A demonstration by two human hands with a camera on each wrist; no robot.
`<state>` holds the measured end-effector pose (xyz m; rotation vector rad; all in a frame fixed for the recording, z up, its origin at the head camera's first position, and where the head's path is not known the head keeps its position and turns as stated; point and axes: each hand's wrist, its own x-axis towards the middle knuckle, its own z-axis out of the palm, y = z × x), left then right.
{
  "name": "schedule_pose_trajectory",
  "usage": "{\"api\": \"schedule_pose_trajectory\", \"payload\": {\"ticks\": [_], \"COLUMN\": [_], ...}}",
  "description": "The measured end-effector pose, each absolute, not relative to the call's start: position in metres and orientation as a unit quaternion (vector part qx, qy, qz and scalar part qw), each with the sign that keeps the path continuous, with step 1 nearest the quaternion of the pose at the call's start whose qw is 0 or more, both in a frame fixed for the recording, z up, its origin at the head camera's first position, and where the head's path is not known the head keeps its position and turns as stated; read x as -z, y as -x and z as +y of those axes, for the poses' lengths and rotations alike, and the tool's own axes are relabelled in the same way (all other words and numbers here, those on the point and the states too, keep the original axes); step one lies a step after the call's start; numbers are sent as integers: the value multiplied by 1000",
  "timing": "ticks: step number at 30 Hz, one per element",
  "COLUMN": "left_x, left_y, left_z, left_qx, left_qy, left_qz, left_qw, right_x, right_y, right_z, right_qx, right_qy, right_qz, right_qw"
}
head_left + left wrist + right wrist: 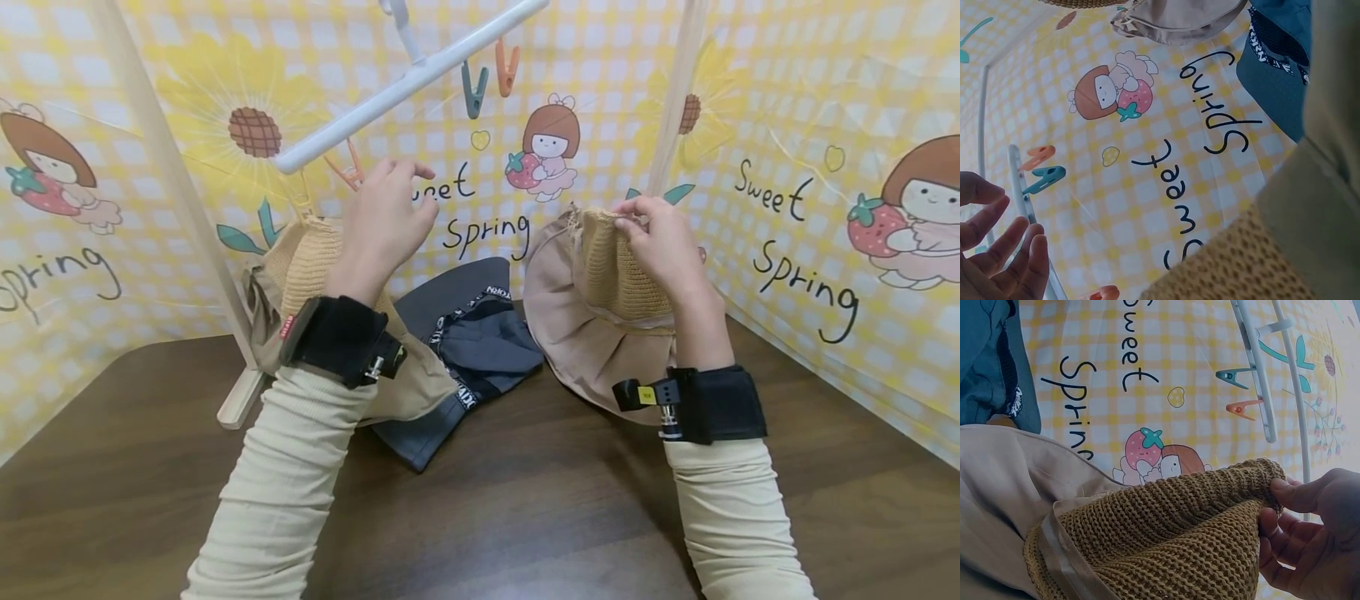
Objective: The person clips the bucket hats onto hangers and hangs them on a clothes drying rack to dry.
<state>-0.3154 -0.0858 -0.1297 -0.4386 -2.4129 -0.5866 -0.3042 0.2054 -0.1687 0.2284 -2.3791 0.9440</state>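
My right hand point(660, 242) pinches the top of a woven straw hat point(1166, 531) with a wide beige cloth brim point(558, 325). The hat's crown hangs folded below the fingertips, tilted over the table. My left hand point(393, 221) is raised under the white hanger bar point(420, 75), fingers loosely bent and nothing in them. Just below and behind it, a second straw hat point(311, 254) with a tan brim hangs beneath the bar's left end, partly hidden by the wrist. An orange clothespin point(347, 167) hangs close to the left hand.
Farther along the bar hang a green clothespin point(474, 89) and another orange clothespin point(507, 68). A dark grey cap point(487, 342) with lettered trim is between the two hats. Wooden posts point(161, 167) stand at left and right on the brown table point(510, 508), before a yellow checked cloth point(315, 50).
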Motion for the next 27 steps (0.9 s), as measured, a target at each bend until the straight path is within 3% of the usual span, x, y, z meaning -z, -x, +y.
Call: {"api": "schedule_pose_trajectory", "payload": {"ticks": [20, 27], "left_x": [133, 129], "left_y": [344, 355], "left_z": [-70, -74], "left_qx": [205, 185], "left_qy": [153, 159], "left_qz": [-901, -864], "left_qw": [350, 440], "right_x": [169, 169], "right_y": [305, 305], "right_z": [203, 202], "right_qx": [-343, -338], "right_qy": [-85, -86], "right_qz": [-892, -894], "right_qw": [282, 282]}}
